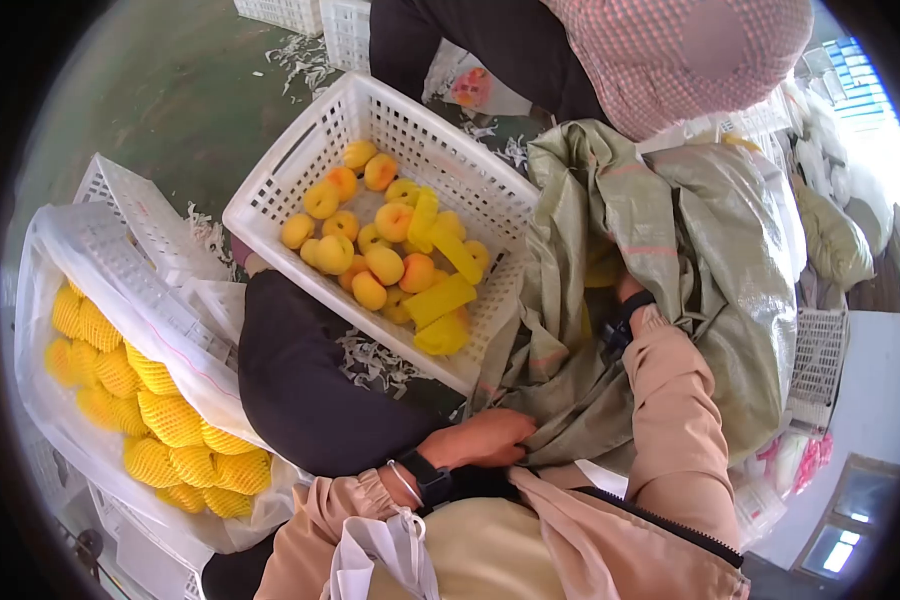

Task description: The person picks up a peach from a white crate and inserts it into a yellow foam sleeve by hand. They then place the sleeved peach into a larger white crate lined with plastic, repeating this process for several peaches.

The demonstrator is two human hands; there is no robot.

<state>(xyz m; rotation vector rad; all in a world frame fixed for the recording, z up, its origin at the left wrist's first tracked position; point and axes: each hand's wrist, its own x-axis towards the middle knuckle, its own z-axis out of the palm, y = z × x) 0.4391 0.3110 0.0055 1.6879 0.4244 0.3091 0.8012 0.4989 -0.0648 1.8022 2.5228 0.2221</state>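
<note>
While your left hand [475,437] pinches the rim of the green sack [710,250] at 3 o'clock, your right hand is hidden inside it; I cannot tell its shape. If the rim slips, the sack could flop shut or squash the peaches [384,263] in the basket [300,150] at 12 o'clock.

We stand on a dull green floor [170,90] littered with white shreds [305,55]. White crates [310,15] sit at its far edge. To our right, filled sacks [835,240] pile up beside a pale wall [875,380], and daylight glares through a window [860,80].
</note>
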